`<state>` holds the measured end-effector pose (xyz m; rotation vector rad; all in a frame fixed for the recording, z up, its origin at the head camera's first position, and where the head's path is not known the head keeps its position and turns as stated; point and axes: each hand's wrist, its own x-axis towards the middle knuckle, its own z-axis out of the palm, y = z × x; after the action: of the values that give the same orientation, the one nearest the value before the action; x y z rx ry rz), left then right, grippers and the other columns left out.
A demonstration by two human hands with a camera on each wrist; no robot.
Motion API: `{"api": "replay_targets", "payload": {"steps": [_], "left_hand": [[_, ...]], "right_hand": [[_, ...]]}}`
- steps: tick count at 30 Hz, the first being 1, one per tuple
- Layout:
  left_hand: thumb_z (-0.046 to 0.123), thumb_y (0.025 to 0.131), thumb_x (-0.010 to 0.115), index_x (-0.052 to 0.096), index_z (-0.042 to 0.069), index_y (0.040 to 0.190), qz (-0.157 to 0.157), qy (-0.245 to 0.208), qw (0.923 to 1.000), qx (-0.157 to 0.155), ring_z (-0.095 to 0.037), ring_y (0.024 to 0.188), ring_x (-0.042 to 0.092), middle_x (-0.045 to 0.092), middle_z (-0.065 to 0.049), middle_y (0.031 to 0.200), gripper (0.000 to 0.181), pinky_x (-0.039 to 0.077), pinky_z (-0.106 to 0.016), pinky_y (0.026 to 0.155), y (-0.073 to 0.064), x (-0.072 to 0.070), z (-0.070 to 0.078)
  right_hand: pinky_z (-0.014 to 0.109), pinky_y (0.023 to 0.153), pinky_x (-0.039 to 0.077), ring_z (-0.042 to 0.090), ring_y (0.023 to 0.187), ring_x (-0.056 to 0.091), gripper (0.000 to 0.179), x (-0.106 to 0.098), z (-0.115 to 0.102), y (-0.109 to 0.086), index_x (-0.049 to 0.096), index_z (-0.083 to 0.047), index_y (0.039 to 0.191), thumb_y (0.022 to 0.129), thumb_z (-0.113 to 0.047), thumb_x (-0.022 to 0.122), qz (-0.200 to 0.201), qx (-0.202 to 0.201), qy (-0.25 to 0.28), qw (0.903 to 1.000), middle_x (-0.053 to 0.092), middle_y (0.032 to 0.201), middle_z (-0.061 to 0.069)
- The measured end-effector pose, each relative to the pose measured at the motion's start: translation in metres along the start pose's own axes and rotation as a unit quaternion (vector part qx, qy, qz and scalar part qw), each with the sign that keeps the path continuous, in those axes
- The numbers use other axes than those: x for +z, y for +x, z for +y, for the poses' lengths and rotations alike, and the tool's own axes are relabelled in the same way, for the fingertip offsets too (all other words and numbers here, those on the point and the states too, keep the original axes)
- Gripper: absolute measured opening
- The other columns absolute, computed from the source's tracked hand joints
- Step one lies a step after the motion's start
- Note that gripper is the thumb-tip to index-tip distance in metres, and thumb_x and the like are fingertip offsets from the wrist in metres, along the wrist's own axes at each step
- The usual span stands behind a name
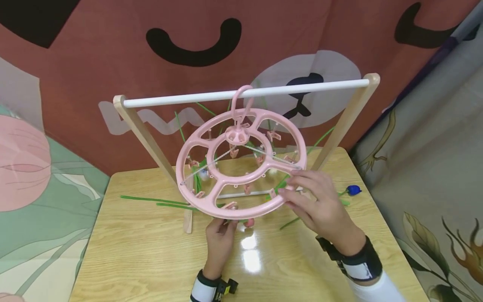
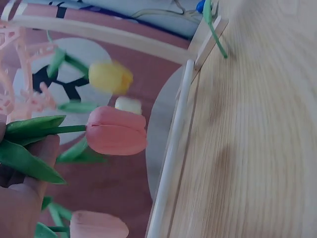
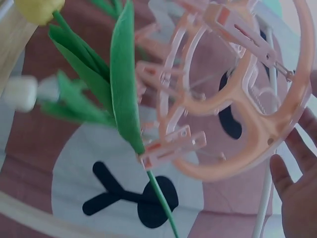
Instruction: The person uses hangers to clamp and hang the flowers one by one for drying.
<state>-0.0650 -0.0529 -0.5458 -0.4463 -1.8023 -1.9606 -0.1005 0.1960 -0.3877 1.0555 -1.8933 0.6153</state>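
My left hand (image 1: 219, 241) grips a pink tulip (image 2: 117, 131) by its stem and leaves, below the near rim of a pink round clip hanger (image 1: 209, 207). In the left wrist view the bloom points away from the fingers. My right hand (image 1: 320, 201) touches the hanger's right rim with extended fingers; in the right wrist view its thumb stands apart from the rim. Small clothespins (image 1: 247, 189) dangle from the ring. One clothespin (image 3: 171, 148) holds a green-leaved stem (image 3: 163, 198) in the right wrist view. A yellow tulip (image 2: 110, 78) hangs behind the pink one.
The hanger hooks over a white bar (image 1: 181, 100) on a wooden-legged stand (image 1: 347, 117). Green stems (image 1: 151, 200) stick out at the left. A blue flower (image 1: 354, 190) lies at the table's right. A printed cloth (image 1: 113, 54) hangs behind the wooden table (image 1: 124, 251).
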Motion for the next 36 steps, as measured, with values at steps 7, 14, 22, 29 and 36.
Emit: {"api": "replay_targets", "payload": {"steps": [7,14,22,29,36], "left_hand": [[-0.015,0.093,0.064,0.067,-0.010,0.117,0.033,0.027,0.9969,-0.066,-0.008,0.100,0.070,0.073,-0.004,0.113,0.025,0.063,-0.021,0.078,-0.001,-0.012,0.003],[-0.012,0.095,0.064,0.062,-0.014,0.123,0.064,0.016,0.9933,-0.095,-0.011,0.101,0.072,0.071,0.001,0.115,0.028,0.065,-0.032,0.083,0.005,-0.020,0.004],[-0.015,0.093,0.063,0.061,-0.017,0.120,0.087,0.034,0.9934,-0.066,-0.009,0.099,0.071,0.069,0.003,0.112,0.027,0.064,-0.029,0.084,0.013,-0.025,0.005],[-0.013,0.094,0.064,0.064,-0.009,0.127,0.067,0.033,0.9964,-0.040,-0.008,0.102,0.069,0.072,-0.001,0.119,0.033,0.063,-0.023,0.081,0.022,-0.027,0.005],[-0.012,0.094,0.065,0.063,-0.008,0.129,0.068,0.031,0.9966,-0.035,-0.009,0.102,0.068,0.070,-0.013,0.123,0.035,0.062,-0.022,0.076,0.026,-0.028,0.004]], "right_hand": [[0.043,0.073,0.049,0.037,0.096,0.067,0.024,0.008,-0.016,0.012,0.078,-0.008,0.107,0.107,-0.017,0.057,0.032,-0.032,-0.005,0.9990,0.076,0.101,0.015],[0.047,0.095,0.053,0.039,0.109,0.067,0.025,0.013,-0.022,0.007,0.075,-0.003,0.113,0.108,-0.011,0.052,0.020,-0.037,0.004,0.9991,0.076,0.115,0.018],[0.055,0.127,0.028,0.034,0.146,0.047,0.027,0.014,-0.021,-0.004,0.071,-0.007,0.124,0.107,-0.008,0.050,-0.005,-0.025,-0.001,0.9997,0.062,0.146,0.014],[0.037,0.099,0.057,0.037,0.099,0.070,0.028,0.001,-0.020,-0.012,0.074,0.004,0.095,0.100,0.004,0.047,0.095,-0.034,0.050,0.9936,0.074,0.106,0.024],[0.028,0.069,0.055,0.025,0.074,0.065,0.038,-0.006,-0.006,-0.066,0.073,-0.001,0.076,0.097,0.003,0.041,0.004,0.039,0.068,0.9969,0.073,0.084,0.012]]}}
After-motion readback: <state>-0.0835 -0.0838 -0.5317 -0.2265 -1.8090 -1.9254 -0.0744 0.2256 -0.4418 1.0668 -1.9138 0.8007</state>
